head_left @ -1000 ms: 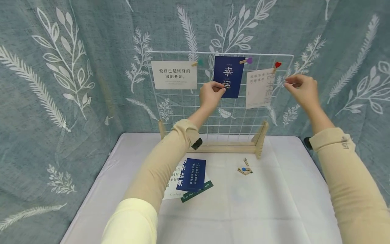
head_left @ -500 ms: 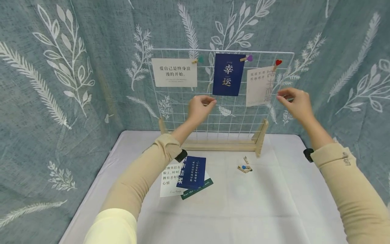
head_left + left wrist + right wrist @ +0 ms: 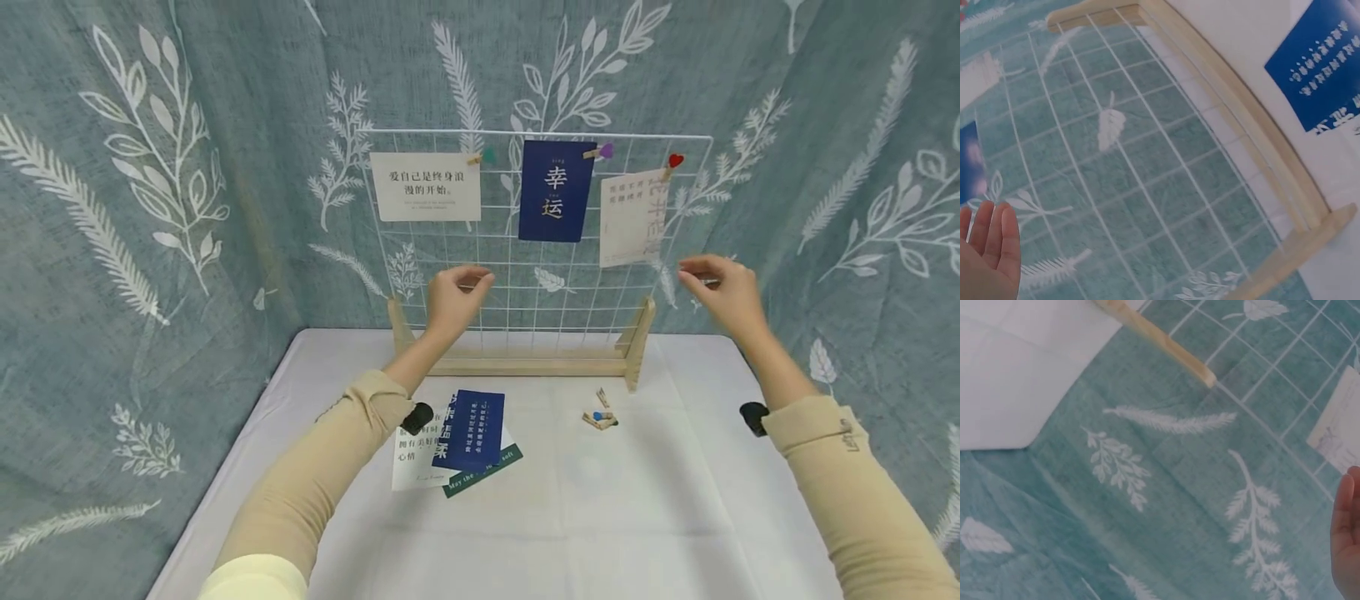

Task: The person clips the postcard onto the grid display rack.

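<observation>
A white wire grid (image 3: 525, 287) on a wooden stand (image 3: 540, 367) carries three cards. A white card (image 3: 427, 187) hangs at its left by a green-topped clothespin (image 3: 480, 157). The dark blue card (image 3: 555, 192) in the middle has a purple heart clothespin (image 3: 600, 152). At the right, a pale card (image 3: 632, 218) hangs slightly tilted from a red heart clothespin (image 3: 673, 163). My left hand (image 3: 454, 300), fingers loosely bent and holding nothing, is raised before the grid's lower left. Below and right of the pale card, my right hand (image 3: 723, 292) is likewise bare.
On the white tablecloth (image 3: 600, 517), a blue card (image 3: 472, 431) overlaps a white card (image 3: 416, 467) and a green strip (image 3: 483, 471) at the left. Several small clothespins (image 3: 600, 420) lie right of them. A patterned teal curtain (image 3: 225, 208) surrounds the table.
My left hand has let go of the blue card's lower edge and moved down and left. My right hand has dropped from beside the red heart clothespin. The hanging cards stay in place.
</observation>
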A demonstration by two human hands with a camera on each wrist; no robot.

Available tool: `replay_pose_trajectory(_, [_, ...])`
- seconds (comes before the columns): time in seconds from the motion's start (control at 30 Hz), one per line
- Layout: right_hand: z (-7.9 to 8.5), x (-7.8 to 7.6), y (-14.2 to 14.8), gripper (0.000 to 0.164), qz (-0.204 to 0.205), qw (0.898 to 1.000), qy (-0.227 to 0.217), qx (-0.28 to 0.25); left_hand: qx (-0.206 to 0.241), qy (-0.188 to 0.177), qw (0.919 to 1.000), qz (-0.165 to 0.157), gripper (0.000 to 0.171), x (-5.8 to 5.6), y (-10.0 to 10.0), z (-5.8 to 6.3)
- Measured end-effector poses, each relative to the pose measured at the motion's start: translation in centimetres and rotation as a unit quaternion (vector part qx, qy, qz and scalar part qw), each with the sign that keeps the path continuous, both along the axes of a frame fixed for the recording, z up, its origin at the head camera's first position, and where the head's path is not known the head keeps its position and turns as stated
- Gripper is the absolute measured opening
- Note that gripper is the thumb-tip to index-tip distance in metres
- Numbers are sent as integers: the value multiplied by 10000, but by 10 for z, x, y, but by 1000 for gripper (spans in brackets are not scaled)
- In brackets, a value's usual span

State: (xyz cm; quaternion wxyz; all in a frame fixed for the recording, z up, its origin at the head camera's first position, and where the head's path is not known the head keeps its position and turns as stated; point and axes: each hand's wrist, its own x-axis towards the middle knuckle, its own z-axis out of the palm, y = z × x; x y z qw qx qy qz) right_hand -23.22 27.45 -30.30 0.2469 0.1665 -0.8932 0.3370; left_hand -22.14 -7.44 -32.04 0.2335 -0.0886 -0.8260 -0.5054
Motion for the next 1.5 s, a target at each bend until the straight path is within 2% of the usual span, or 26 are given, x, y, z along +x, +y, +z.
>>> replay_pose_trajectory(0.17, [-14, 4, 2, 29, 74, 9999, -67, -136, 8, 11, 9998, 189, 19, 6, -15, -15])
replay_pose_trajectory(0.4, [-20, 7, 6, 28, 187, 9995, -18, -259, 203, -70, 9993, 311, 21, 10, -29, -22])
replay_pose_trajectory(0.53, [-25, 11, 4, 29, 126, 9996, -122, -223, 302, 120, 9987, 394, 21, 13, -37, -28])
replay_pose_trajectory(0.67, [-38, 16, 0, 30, 113, 9995, -179, -249, 336, 250, 9976, 556, 20, 21, -43, -37])
replay_pose_trajectory(0.93, [-70, 27, 5, 26, -62, 9993, -224, -293, 180, 8, 9979, 623, 21, 35, -50, -64])
replay_pose_trajectory(1.07, [-79, 29, 6, 28, -88, 9987, -334, -373, 137, -64, 9975, 688, 20, 38, -54, -78])
replay_pose_trajectory(1.33, [-98, 30, 5, 27, -37, 9983, -451, -364, 70, -406, 9976, 549, 23, 49, -57, -95])
replay_pose_trajectory(1.5, [-114, 33, 7, 26, -65, 9974, -562, -453, 105, -569, 9961, 660, 28, 57, -60, -115])
